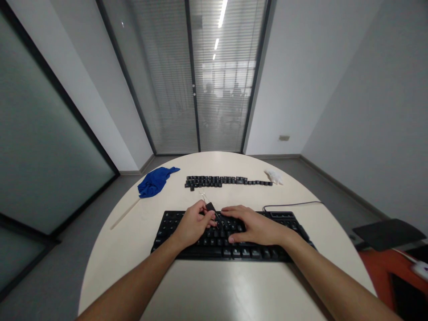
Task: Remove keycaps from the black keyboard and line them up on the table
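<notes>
My left hand (pixel 195 223) pinches a small keycap puller (pixel 210 207) with a black grip and thin wire loops at its ends. One wire end points away from me, and the other reaches down to the keys. Below both hands lies a black keyboard (pixel 207 254), long side toward me. My right hand (pixel 252 225) rests on it with the fingers spread and the thumb apart, holding nothing. Between my hands some keys show, but the puller's lower tip is too small to tell whether it grips one. Behind the keyboard, loose black keycaps (pixel 203 181) stand in rows.
On the round cream table (pixel 214 290), a blue cloth (pixel 155 182) and a thin wooden stick (pixel 125 214) lie at left. A crumpled white piece (pixel 274 177) sits at back right. The keyboard's cable (pixel 294 205) runs right. An orange chair (pixel 377 272) stands beyond the right edge.
</notes>
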Demonstrator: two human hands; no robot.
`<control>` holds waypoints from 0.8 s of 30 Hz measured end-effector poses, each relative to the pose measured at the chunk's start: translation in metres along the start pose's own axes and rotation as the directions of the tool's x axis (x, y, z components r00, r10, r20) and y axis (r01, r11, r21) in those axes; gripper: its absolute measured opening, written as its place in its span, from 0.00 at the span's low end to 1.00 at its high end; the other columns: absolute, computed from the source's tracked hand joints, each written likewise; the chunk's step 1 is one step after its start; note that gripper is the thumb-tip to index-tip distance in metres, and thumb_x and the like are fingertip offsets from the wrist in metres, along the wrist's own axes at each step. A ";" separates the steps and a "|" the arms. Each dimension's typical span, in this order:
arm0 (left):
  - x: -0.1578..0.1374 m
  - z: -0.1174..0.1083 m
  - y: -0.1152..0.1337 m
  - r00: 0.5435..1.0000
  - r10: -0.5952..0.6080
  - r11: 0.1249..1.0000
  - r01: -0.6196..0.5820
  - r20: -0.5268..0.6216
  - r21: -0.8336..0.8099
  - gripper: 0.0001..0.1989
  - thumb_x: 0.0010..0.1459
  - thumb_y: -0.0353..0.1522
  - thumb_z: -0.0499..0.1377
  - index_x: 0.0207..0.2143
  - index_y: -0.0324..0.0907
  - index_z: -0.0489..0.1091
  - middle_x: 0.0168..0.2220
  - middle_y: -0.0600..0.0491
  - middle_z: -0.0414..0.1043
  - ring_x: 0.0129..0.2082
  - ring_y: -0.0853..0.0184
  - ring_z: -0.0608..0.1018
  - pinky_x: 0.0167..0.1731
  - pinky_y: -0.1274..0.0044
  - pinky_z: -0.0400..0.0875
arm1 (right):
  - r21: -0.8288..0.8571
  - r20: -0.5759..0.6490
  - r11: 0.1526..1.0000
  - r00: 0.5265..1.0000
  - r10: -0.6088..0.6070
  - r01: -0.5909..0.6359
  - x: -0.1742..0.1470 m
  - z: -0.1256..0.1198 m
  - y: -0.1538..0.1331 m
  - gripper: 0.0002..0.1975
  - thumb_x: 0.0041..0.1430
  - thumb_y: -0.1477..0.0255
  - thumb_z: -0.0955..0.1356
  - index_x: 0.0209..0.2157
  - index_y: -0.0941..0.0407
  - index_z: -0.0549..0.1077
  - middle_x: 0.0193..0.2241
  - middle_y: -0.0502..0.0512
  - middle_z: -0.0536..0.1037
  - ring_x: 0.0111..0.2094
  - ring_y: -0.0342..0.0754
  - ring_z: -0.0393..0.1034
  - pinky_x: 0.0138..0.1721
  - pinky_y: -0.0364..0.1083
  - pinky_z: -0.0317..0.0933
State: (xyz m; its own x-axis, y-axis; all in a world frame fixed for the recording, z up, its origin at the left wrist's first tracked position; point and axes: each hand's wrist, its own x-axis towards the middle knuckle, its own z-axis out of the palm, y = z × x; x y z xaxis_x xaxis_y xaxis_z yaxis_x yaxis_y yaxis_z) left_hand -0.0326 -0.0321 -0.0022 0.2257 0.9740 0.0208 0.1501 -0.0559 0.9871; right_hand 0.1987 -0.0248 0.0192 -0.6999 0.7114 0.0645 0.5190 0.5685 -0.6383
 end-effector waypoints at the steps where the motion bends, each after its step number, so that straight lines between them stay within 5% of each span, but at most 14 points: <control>1: 0.000 0.000 0.000 1.000 0.006 1.000 -0.006 0.004 -0.010 0.15 0.57 0.41 0.61 0.31 0.40 0.61 0.30 0.54 0.72 0.28 0.66 0.82 0.24 0.81 0.71 | 0.009 -0.023 1.000 1.000 -0.005 0.005 0.000 0.001 0.000 0.36 0.52 0.55 0.73 0.60 0.53 0.66 0.60 0.62 0.66 0.60 0.59 0.60 0.61 0.59 0.52; 7: -0.001 0.001 0.003 1.000 0.016 1.000 -0.016 0.014 -0.025 0.13 0.58 0.39 0.61 0.32 0.40 0.63 0.29 0.53 0.75 0.30 0.65 0.82 0.27 0.79 0.73 | 0.033 -0.138 0.995 0.987 -0.085 0.090 0.007 0.007 -0.011 0.20 0.55 0.63 0.72 0.50 0.52 0.74 0.48 0.56 0.77 0.51 0.52 0.69 0.56 0.52 0.58; 11: -0.003 0.000 0.005 0.998 0.048 0.999 -0.047 0.043 -0.021 0.12 0.59 0.38 0.60 0.32 0.40 0.63 0.28 0.52 0.77 0.31 0.64 0.82 0.30 0.77 0.74 | 0.034 -0.203 0.999 0.979 -0.030 0.037 0.011 0.014 -0.020 0.11 0.57 0.64 0.71 0.41 0.53 0.77 0.39 0.54 0.80 0.43 0.51 0.72 0.49 0.50 0.61; 24: -0.010 -0.002 0.013 0.969 0.229 0.924 -0.247 0.094 0.290 0.07 0.59 0.34 0.60 0.31 0.39 0.71 0.28 0.53 0.76 0.29 0.67 0.77 0.31 0.77 0.71 | 0.113 -0.235 0.990 0.965 0.114 -0.089 0.014 0.019 -0.022 0.10 0.57 0.62 0.71 0.35 0.53 0.76 0.32 0.50 0.80 0.35 0.48 0.73 0.38 0.44 0.62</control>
State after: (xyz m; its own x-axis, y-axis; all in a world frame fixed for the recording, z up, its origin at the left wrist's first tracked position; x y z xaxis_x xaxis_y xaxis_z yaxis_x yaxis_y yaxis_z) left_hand -0.0343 -0.0418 0.0106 0.3431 0.9103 0.2317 0.3627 -0.3559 0.8613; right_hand 0.1682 -0.0352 0.0191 -0.5012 0.8485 0.1701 0.5203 0.4525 -0.7243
